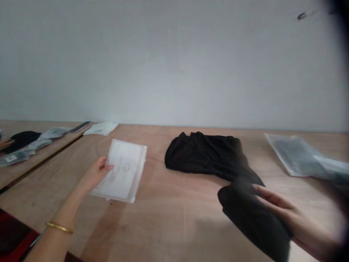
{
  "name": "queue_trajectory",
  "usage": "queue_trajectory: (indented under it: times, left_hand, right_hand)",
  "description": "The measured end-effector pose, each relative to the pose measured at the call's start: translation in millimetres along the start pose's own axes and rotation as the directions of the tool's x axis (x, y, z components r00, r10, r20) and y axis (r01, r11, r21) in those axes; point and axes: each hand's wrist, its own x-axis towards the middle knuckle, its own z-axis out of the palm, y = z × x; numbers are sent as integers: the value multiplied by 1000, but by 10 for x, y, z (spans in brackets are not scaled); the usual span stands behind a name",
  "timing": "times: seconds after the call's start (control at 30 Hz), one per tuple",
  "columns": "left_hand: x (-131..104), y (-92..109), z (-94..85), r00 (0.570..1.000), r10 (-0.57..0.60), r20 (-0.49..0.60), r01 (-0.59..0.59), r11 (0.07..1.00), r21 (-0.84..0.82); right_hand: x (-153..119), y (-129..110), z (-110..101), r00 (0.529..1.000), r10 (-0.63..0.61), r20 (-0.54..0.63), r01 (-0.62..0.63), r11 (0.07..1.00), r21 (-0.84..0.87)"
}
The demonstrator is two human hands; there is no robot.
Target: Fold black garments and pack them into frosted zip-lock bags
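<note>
My left hand (100, 170), a gold bangle on its wrist, pinches the left edge of a flat whitish plastic bag (125, 169), which has a faint round mark on its face. At the right, my right hand (280, 207) is closed on a black garment (256, 218), slightly blurred, that hangs down toward the front edge. Behind it, more black cloth (204, 154) lies bunched on the wooden table and runs up to the held part; whether the two are one piece I cannot tell.
Packed clear bags (302, 154) lie at the right. At the far left are a black cloth (23, 140), bagged items (40, 142) and another person's hand (4, 143). White bags (100, 128) rest near the wall. Something red (13, 233) is at the lower left.
</note>
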Motion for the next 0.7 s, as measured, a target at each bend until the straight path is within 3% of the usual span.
queue_trajectory:
  times: [0.07,0.17,0.27,0.33,0.43,0.5,0.53,0.57,0.63,0.7]
  left_hand:
    - [224,-149,-63,994,101,-44,-86,960,267]
    - [324,-407,226,979,200,46,-188,791,583]
    - [308,-637,551,982,150,115,-188,747,637]
    - [312,-702,633,984,124,129,-178,729,661]
    - [265,-555,650,981,176,86,-183,671,718]
    - [97,-255,708,947,304,101,-284,650,705]
    - [-43,-50,766,916,378,138,-371,661,653]
    - [-214,183,841,861,441,255,-506,685,524]
    - [-607,686,1013,682,561,470,-690,707,158]
    - [-970,1147,1157,497,657,567,-711,683,-168]
  right_hand:
    - [7,45,1,995,-78,-58,68,985,-161]
    - [-44,1,72,972,-221,-81,174,906,-387]
    - [-127,-124,133,979,-202,28,182,802,-569]
    - [-166,-192,160,985,-135,108,173,747,-643]
    - [-200,-252,203,983,-81,162,170,714,-679]
    - [-236,-318,257,976,-121,183,216,690,-691]
    - [-265,-374,295,966,-147,214,256,671,-696]
    - [-303,-445,339,950,-171,261,308,652,-693]
    - [-394,-625,435,900,-218,377,426,625,-655]
    - [-483,-809,510,836,-287,469,538,602,-590]
